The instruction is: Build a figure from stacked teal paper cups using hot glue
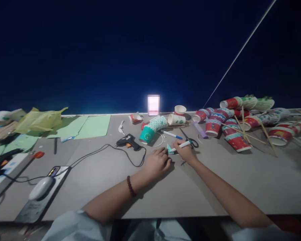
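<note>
My right hand [184, 151] is closed around a white marker [183, 145] with a teal end, its tip pointing left and down. Just under that tip is a small teal-and-white paper piece [170, 149]. My left hand [158, 162] rests on the table with bent fingers, its fingertips against the paper piece's left side. Behind the hands lies a stack of joined paper cups [154, 128], teal at the near end and green-patterned beyond. A pair of black-handled scissors [194, 143] lies beside my right hand, and a blue-and-white marker [172, 135] lies beyond.
A black glue gun [130, 142] lies left, its cord crossing the table. Decorated cup chains [215, 122] and wooden sticks [268, 139] crowd the right. Green paper sheets [92, 127], a yellow bag [38, 122], a power strip [8, 172] and a power bank [31, 209] are left.
</note>
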### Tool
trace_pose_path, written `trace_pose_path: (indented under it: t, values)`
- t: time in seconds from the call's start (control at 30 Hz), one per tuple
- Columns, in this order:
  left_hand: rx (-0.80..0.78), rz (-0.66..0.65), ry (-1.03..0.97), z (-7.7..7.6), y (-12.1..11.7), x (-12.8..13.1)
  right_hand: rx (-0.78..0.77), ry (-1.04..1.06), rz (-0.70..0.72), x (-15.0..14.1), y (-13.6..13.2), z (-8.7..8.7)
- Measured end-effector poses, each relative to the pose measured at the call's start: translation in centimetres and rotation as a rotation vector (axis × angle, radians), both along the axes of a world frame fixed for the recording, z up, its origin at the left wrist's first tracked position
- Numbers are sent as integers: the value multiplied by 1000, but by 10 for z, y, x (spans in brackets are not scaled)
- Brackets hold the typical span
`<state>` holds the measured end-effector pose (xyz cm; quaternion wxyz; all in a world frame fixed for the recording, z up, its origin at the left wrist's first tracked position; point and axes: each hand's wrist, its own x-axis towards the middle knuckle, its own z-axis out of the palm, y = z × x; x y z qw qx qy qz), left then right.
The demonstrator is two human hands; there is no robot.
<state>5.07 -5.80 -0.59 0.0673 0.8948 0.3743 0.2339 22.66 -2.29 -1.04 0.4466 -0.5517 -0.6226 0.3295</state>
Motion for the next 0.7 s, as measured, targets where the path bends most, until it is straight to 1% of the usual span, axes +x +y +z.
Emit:
trace_pose_path:
  t: [0.2,0.4,0.5,0.6,0.7]
  values:
    - [15,-15,-20,-2,1,0,5,56,-29,3,-1,-3]
    - [0,-1,-27,-3,0,0,38,93,-64,1,-6,1]
    - [4,0,-27,-4,0,0,10,68,-64,-3,-6,5]
    - [20,-1,-20,-3,0,0,-15,43,-105,-5,-5,7]
    - [44,-6,-4,-3,0,1,1,4,-135,-6,-5,7]
